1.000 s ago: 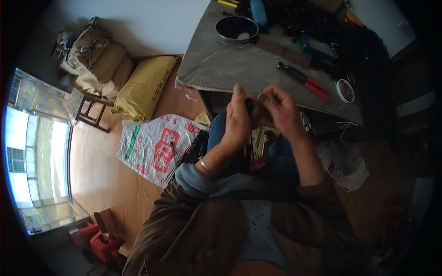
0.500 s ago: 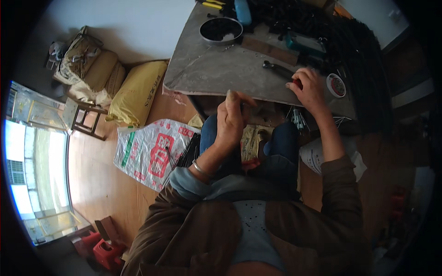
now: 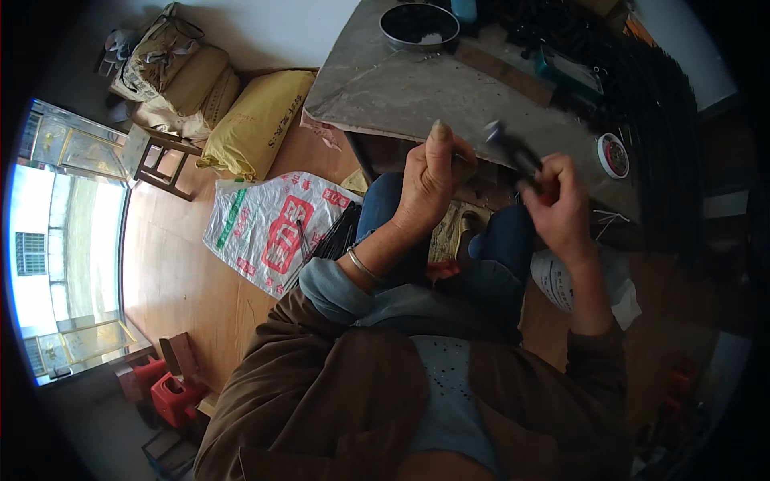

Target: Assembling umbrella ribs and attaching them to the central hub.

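My right hand [image 3: 563,204] is closed around the red grip of a hand tool [image 3: 517,152] with a black shaft and a shiny head. The tool is lifted off the grey table [image 3: 385,92] at its front edge, its head pointing up and left. Motion blurs the head, so its exact kind is unclear. To the left, my left hand [image 3: 431,172] is raised over my lap with the thumb up and the fingers curled. What those fingers hold, if anything, is hidden. A bangle circles the left wrist.
On the table are a round pan of black pieces [image 3: 419,30], a brown bar [image 3: 504,74], a teal tray [image 3: 569,78], a small white tub [image 3: 613,155] and black strands [image 3: 662,120]. A printed white sack [image 3: 277,228], black rods [image 3: 333,236] and a yellow sack [image 3: 257,124] are at left.
My right hand has picked the tool up off the table and drawn it back toward me. My left hand has shifted slightly right in the picture, still curled. The view has moved a little.
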### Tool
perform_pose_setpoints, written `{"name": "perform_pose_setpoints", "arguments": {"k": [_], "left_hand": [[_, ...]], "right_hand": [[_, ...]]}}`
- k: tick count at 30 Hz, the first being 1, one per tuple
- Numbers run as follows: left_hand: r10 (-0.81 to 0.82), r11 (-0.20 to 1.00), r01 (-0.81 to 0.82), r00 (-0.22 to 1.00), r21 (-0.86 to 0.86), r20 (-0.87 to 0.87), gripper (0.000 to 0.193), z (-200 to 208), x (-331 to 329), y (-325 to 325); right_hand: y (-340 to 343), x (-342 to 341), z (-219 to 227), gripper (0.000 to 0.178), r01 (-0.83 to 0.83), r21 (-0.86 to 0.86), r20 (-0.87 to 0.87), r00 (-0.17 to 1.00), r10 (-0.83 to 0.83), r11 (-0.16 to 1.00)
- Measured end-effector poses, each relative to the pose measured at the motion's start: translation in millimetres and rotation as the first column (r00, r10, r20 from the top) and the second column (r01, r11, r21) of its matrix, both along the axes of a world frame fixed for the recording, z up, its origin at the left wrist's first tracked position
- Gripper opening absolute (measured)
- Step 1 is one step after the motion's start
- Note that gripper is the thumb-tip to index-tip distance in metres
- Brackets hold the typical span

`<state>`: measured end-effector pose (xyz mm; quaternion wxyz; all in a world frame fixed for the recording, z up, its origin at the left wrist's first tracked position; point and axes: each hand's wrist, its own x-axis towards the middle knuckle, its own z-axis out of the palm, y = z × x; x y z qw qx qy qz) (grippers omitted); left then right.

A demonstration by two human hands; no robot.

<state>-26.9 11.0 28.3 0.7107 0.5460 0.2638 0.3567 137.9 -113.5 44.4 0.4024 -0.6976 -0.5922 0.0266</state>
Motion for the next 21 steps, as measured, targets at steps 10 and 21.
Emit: {"name": "perform_pose_setpoints", "arguments": {"k": [10, 21], "left_hand": [[0.033, 0.999, -0.033, 0.999, -0.028, -0.022, 0.066, -1, -1, 1], [0.076, 0.988, -0.072, 0.997, 0.134, -0.028, 0.063, -15, -7, 11]], "right_hand": [[2, 2, 9, 0.042, -0.102, 0.064, 0.424, 0.903, 0.066, 0.993], [-17, -29, -9, 0.035, -0.822, -0.137, -0.984, 0.047, -0.175, 0.553]]}}
